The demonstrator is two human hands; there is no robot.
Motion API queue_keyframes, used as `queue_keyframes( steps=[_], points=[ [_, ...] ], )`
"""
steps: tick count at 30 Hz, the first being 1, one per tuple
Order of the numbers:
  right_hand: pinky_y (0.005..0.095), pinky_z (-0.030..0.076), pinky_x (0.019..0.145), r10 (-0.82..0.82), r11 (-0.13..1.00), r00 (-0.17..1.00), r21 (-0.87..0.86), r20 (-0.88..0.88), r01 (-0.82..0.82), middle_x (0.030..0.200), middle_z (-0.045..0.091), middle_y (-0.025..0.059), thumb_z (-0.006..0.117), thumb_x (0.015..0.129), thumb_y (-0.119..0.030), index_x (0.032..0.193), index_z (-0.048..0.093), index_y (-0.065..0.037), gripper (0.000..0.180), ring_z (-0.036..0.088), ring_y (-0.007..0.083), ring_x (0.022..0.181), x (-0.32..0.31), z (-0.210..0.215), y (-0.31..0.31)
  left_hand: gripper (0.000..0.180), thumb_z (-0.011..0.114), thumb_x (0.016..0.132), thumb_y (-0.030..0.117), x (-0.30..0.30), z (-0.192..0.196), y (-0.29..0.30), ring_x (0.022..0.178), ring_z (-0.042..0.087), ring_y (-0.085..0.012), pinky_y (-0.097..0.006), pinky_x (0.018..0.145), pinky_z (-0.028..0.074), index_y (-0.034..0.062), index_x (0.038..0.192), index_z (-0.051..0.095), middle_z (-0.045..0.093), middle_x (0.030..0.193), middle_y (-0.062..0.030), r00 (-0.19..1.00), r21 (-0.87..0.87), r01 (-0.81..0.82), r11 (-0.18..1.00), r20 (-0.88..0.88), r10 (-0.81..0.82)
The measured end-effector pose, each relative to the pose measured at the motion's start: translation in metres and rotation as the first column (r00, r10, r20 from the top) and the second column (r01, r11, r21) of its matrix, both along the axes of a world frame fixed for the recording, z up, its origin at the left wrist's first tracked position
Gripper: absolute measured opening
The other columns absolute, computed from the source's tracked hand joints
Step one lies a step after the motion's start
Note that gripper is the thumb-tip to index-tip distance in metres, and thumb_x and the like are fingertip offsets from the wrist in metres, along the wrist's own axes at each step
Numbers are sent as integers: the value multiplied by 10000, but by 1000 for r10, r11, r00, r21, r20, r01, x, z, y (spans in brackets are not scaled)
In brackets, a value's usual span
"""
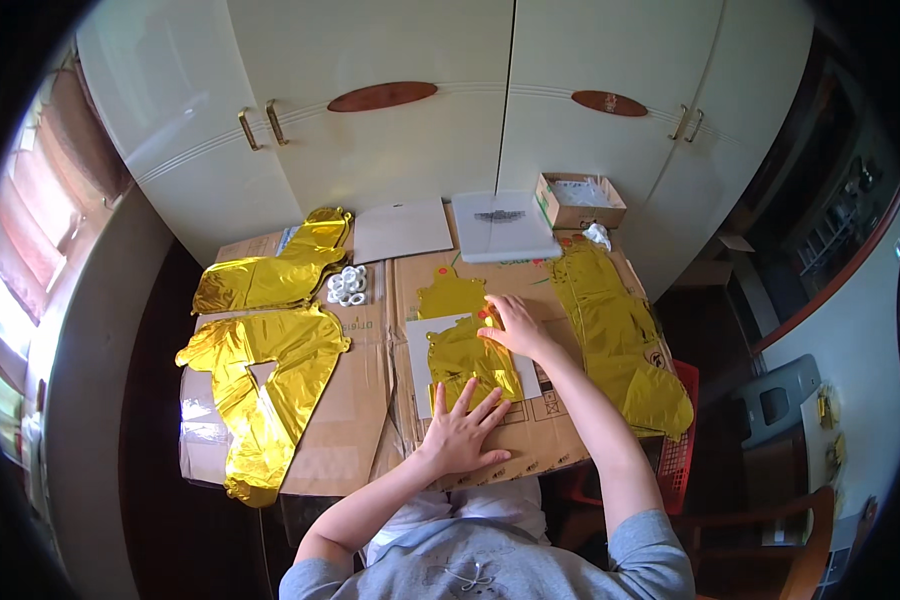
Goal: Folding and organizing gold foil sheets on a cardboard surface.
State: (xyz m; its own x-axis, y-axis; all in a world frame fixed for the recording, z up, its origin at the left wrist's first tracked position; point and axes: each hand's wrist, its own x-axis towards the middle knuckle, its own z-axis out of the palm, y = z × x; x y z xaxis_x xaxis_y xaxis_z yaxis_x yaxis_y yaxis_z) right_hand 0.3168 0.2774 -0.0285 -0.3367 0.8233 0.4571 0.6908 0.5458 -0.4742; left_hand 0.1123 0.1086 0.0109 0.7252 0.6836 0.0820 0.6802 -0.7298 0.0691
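Observation:
A flat gold foil balloon (460,352) lies partly folded over a white sheet (420,385) at the middle of the cardboard-covered table. My left hand (460,437) is spread, its fingertips pressing flat on the foil's near edge. At the foil's far right edge, my right hand (515,328) has curved fingers and a thumb around a raised, shiny bit of the foil. The exact grip there is partly hidden by the hand. Just beyond the sheet lies another stretch of gold foil (452,296) with a red dot; whether it joins the same balloon, I cannot tell.
More flat gold foil balloons lie at the left (270,365), far left (270,280) and right (615,340). White rings (348,286) are piled beside the left ones. A grey board (402,232), a translucent sheet (505,240) and an open box (582,212) line the back.

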Motion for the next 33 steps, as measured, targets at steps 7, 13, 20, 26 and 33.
queue_keyframes(
  steps=[7,13,20,26,33],
  points=[
    [429,436,905,9,999,1000,-36,-29,-10,1012,606,123,742,825,-319,1162,545,-51,473,555,301,1015,-4,2,5,863,339,845,784,-1,-4,-2,1443,209,-390,-759,1050,113,224,1502,331,328,1545,-41,999,17,-4,1000,32,4],
    [421,442,882,-5,998,999,60,48,2,984,584,126,728,828,-298,1163,544,-50,455,539,323,979,-11,3,-29,867,360,825,797,-1,-2,-34,1432,209,-418,-764,1040,121,253,1501,334,316,1552,-22,1000,-19,-7,1000,8,7],
    [421,444,841,-37,993,996,116,80,28,967,580,116,726,814,-228,1129,546,-64,398,536,312,933,-13,9,-90,866,385,789,815,-6,-6,-83,1428,192,-437,-781,1024,94,342,1508,295,268,1573,24,997,-61,3,998,-76,-8],
    [410,449,819,-87,989,991,126,100,74,892,595,89,729,808,-210,1072,552,-75,345,551,297,872,-11,8,-111,857,366,768,841,-10,-8,-93,1430,147,-467,-815,988,95,407,1501,274,238,1584,41,996,-84,0,996,-83,-7],
    [414,451,806,-72,990,994,124,82,62,887,595,98,722,819,-213,1062,540,-60,340,549,300,862,-9,6,-111,834,406,752,842,-9,-2,-79,1425,128,-491,-834,967,95,455,1481,285,232,1584,48,997,-119,10,993,-75,-19]
  ],
)
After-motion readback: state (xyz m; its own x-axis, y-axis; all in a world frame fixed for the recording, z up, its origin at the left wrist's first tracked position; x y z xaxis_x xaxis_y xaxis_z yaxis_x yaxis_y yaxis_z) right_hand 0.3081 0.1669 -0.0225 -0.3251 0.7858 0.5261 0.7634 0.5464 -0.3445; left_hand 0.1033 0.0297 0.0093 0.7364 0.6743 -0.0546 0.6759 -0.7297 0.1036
